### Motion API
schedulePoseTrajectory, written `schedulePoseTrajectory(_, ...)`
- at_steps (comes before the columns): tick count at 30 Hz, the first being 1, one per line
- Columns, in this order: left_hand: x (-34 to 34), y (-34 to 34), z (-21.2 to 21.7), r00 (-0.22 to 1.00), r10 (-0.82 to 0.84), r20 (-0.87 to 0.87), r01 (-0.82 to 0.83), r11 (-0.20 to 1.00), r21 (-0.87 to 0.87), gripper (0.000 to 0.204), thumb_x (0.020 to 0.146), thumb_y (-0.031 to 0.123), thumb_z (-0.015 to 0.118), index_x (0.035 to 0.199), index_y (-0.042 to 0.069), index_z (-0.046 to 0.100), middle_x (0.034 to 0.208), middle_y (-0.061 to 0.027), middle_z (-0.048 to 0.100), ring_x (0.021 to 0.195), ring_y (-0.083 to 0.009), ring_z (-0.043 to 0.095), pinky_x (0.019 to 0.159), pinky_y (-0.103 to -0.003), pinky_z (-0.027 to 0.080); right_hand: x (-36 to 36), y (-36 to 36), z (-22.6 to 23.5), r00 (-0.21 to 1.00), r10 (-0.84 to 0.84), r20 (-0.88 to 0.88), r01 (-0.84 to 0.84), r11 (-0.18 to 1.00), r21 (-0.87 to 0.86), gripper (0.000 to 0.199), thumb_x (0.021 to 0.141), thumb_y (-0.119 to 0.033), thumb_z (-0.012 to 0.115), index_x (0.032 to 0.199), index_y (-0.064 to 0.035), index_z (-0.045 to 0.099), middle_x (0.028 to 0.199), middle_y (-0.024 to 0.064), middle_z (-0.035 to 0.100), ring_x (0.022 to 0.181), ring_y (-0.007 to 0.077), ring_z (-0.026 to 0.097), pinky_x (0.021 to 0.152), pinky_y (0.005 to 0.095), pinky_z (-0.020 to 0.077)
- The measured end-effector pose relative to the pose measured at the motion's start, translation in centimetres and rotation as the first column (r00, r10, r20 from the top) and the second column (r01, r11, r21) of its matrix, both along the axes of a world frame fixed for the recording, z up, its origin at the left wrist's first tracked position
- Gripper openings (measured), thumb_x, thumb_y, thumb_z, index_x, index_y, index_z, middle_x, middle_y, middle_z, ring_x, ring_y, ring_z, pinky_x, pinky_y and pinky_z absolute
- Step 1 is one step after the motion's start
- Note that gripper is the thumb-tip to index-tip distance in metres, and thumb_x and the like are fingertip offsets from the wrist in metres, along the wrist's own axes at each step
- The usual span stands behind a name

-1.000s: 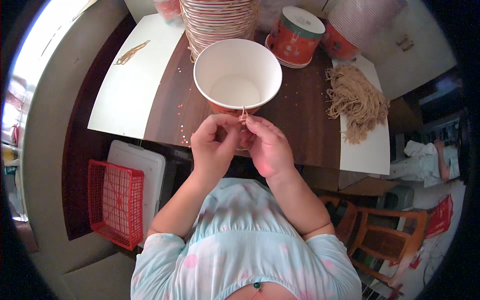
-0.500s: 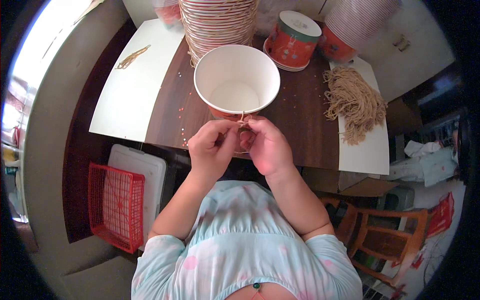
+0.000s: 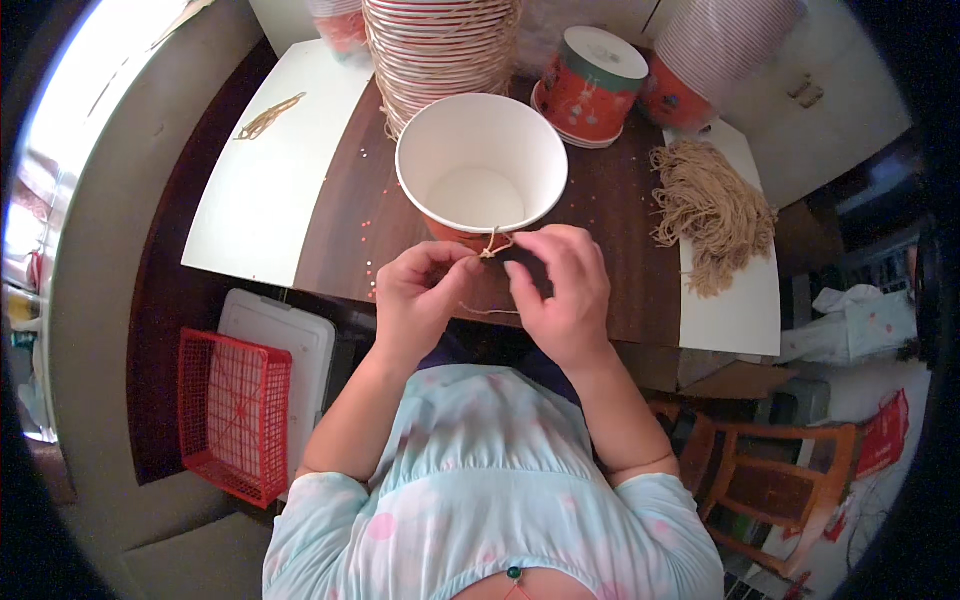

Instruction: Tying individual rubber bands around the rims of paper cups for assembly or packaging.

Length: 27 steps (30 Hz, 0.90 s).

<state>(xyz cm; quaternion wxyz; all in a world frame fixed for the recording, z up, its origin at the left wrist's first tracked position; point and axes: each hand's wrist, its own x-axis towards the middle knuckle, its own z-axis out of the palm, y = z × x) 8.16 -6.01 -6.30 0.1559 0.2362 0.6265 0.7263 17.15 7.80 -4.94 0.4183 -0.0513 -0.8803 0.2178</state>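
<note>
A white-lined paper bucket (image 3: pixel 475 135) with a red outside stands upright at the table's near middle, its mouth tipped toward me. A piece of tan twine (image 3: pixel 493 244) rises in a small loop at its near rim, with a knot below. My left hand (image 3: pixel 412 300) pinches the twine by this knot between thumb and forefinger. Just right of the loop, my right hand (image 3: pixel 568 295) has thumb and forefinger spread apart, the fingertips beside the twine. A loose, thin end of string hangs below, between the two hands. The remaining fingers of both hands are partly hidden.
Behind the bucket rises a tall stack of buckets (image 3: pixel 445 60) with twine. Upside-down red-and-green buckets (image 3: pixel 590 90) stand at back right, beside a plastic-wrapped stack (image 3: pixel 725 45). A twine bundle (image 3: pixel 712 215) lies right; a few strands (image 3: pixel 268 117) lie left. A red basket (image 3: pixel 235 415) sits lower left.
My right hand has moved right and its thumb and forefinger have parted, away from the twine. My left hand keeps its pinch at the knot. The loop and knot show more plainly.
</note>
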Motion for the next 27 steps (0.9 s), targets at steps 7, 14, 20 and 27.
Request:
schedulePoseTrajectory(7,-0.6,-0.3,-0.1,0.997,-0.064,0.051,0.063,0.998,0.024,0.007,0.085,0.002,0.064,0.09,-0.004,0.063,0.085,-0.0048,0.066,0.077,-0.0094,0.06,0.071,-0.022,0.048,-1.4,1.6,0.6,0.989,0.151,0.014,-0.149,0.95,0.275,0.02,0.07,-0.009,0.069,0.089,-0.0114,0.062,0.084,0.0016,0.053,0.075,0.02,0.053,0.069,0.0352,0.0399)
schedulePoseTrajectory(14,-0.7,-0.5,-0.2,0.997,-0.047,0.06,0.046,0.999,0.023,0.006,0.085,0.001,0.063,0.089,-0.003,0.062,0.082,-0.0035,0.065,0.075,-0.0079,0.059,0.069,-0.021,0.048,-0.9,1.5,0.8,0.987,0.161,-0.026,-0.152,0.967,0.204,0.015,0.068,-0.006,0.07,0.08,-0.0112,0.063,0.081,0.0008,0.053,0.072,0.021,0.051,0.065,0.0352,0.0398)
schedulePoseTrajectory(20,-0.8,-0.2,-0.1,0.994,-0.082,0.066,0.08,0.996,0.026,0.005,0.085,0.003,0.063,0.087,-0.002,0.063,0.074,0.0024,0.062,0.066,-0.0021,0.054,0.059,-0.017,0.043,-1.3,1.9,0.1,0.994,0.096,-0.061,-0.086,0.985,0.148,0.018,0.066,-0.005,0.071,0.08,-0.011,0.063,0.08,0.0018,0.055,0.071,0.0225,0.052,0.064,0.0351,0.0408)
schedulePoseTrajectory(27,-0.6,-1.1,0.6,0.955,-0.192,0.228,0.187,0.981,0.043,0.01,0.088,0.007,0.062,0.09,-0.003,0.064,0.079,0.0009,0.063,0.071,-0.003,0.055,0.064,-0.018,0.045,-0.7,1.6,-0.2,0.998,0.057,-0.027,-0.054,0.994,0.091,0.018,0.069,-0.007,0.071,0.085,-0.0106,0.064,0.085,0.002,0.058,0.076,0.0232,0.054,0.069,0.0366,0.042)
